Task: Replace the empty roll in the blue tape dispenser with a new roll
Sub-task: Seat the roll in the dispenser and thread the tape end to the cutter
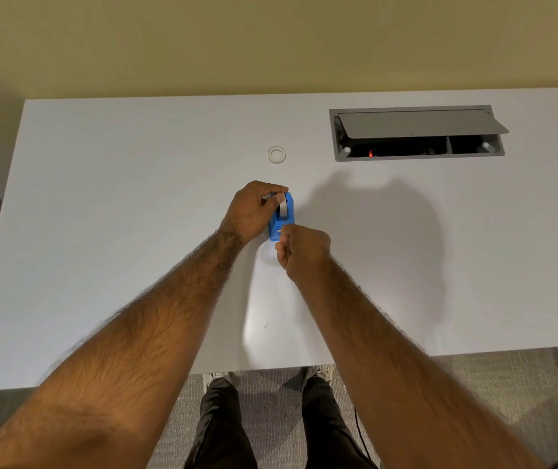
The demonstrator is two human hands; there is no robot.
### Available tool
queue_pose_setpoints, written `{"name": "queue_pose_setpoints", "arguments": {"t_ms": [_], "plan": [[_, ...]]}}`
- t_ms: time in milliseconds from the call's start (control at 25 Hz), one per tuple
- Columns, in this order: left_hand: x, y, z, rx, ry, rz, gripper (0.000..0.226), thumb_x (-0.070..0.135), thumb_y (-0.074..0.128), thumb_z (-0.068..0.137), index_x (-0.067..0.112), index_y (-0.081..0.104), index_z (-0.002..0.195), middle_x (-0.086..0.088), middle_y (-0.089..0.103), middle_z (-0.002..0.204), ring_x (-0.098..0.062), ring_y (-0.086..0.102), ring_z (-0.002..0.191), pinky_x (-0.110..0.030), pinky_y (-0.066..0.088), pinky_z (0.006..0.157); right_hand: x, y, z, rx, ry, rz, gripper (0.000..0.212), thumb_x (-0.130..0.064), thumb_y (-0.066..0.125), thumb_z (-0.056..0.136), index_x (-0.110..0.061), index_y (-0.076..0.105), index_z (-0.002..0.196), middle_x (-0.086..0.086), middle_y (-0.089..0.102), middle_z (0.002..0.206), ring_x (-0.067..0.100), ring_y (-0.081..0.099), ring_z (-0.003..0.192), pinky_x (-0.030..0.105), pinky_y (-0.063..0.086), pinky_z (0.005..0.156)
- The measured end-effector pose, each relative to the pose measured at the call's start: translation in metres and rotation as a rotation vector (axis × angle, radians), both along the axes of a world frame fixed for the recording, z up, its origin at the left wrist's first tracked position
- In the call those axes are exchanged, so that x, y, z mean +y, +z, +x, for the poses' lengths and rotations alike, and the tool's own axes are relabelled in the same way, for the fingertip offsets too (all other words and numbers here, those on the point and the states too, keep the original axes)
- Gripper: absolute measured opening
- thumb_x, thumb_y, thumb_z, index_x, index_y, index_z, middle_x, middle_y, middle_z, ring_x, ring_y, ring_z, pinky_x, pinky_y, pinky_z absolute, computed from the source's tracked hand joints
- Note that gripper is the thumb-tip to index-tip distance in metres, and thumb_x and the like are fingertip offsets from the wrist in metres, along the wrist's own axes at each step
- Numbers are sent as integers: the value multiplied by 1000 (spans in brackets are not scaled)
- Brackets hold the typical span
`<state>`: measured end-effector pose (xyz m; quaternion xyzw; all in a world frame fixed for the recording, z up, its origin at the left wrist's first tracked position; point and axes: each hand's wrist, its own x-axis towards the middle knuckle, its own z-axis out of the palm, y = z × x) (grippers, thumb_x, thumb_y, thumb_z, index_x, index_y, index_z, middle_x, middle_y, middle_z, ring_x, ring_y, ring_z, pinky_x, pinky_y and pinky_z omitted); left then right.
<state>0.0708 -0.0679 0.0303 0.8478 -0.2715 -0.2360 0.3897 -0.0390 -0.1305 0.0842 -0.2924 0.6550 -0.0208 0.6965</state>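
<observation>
The blue tape dispenser point(284, 221) stands on the white desk point(135, 214) near its middle, with a white roll point(283, 205) seated in it. My left hand point(254, 211) grips the dispenser's left side and far end, its thumb over the top of the roll. My right hand point(299, 250) is at the near end of the dispenser, fingers pinched together at the cutter end; whether tape is between them I cannot tell. A thin, flat white ring point(276, 154), a tape core, lies on the desk beyond the dispenser.
A recessed cable box point(416, 133) with its grey lid propped open sits in the desk at the back right. The desk's front edge is close to my legs; a grey cabinet stands at the left.
</observation>
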Motion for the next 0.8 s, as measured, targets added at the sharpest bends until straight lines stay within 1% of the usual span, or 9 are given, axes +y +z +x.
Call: {"name": "queue_pose_setpoints", "arguments": {"t_ms": [80, 160, 240, 320, 360, 440, 520, 680, 800], "plan": [[1, -1, 0, 11, -2, 7, 28, 33, 58, 97, 27, 68, 123, 6, 65, 124, -4, 55, 105, -5, 35, 88, 2, -1, -1, -2, 10, -20, 11, -10, 70, 84, -2, 64, 87, 10, 62, 67, 15, 57, 47, 25, 56, 56], [2, -2, -2, 18, -18, 22, 33, 39, 65, 91, 30, 66, 123, 7, 63, 123, -7, 57, 104, -16, 41, 91, 4, -2, -2, 16, 44, -81, 17, -14, 72, 83, -2, 64, 93, 12, 64, 74, 16, 61, 52, 24, 57, 52], [3, -3, -2, 21, -34, 27, 41, 41, 70, 85, 32, 64, 124, 6, 62, 123, -10, 58, 103, -22, 45, 92, 4, -2, -4, 14, 46, -85, 18, -18, 73, 84, -4, 63, 90, 13, 66, 79, 18, 66, 57, 23, 54, 46], [5, -3, -1, 24, -48, 14, 46, 40, 74, 82, 30, 63, 126, 5, 62, 123, -12, 60, 104, -26, 48, 94, 4, -1, -5, -17, 30, -49, 18, -19, 73, 85, -5, 61, 85, 13, 67, 80, 20, 68, 61, 25, 53, 45], [5, -3, -1, 22, -55, 9, 47, 39, 75, 82, 30, 63, 126, 4, 62, 123, -13, 60, 105, -27, 49, 94, 5, 0, -5, -24, 31, -43, 19, -19, 73, 85, -4, 61, 88, 13, 67, 81, 21, 69, 63, 25, 53, 46], [5, -3, -1, 17, -60, 5, 47, 38, 76, 82, 30, 63, 127, 4, 62, 123, -14, 60, 105, -28, 50, 95, 7, -1, -5, -36, 39, -52, 25, -19, 73, 85, -1, 63, 99, 12, 67, 82, 21, 70, 65, 25, 54, 47], [5, -3, 0, 12, -61, 4, 46, 39, 74, 83, 31, 63, 126, 5, 62, 122, -12, 60, 104, -27, 50, 94, 9, -2, -6, -42, 35, -66, 30, -19, 73, 85, 0, 61, 106, 12, 66, 83, 20, 69, 65, 27, 55, 49], [5, -5, 1, 3, -66, -2, 43, 41, 73, 83, 33, 64, 125, 6, 62, 121, -12, 59, 103, -26, 49, 93, 9, -5, -6, -42, 33, -86, 32, -20, 74, 85, -2, 60, 108, 11, 64, 82, 19, 67, 64, 28, 57, 51], [6, -6, 1, -2, -73, -1, 43, 41, 73, 83, 34, 63, 124, 8, 62, 120, -9, 58, 102, -22, 47, 92, 10, -7, -4, -33, 31, -90, 31, -21, 74, 85, -4, 59, 107, 10, 63, 81, 21, 67, 62, 32, 59, 57]]}}
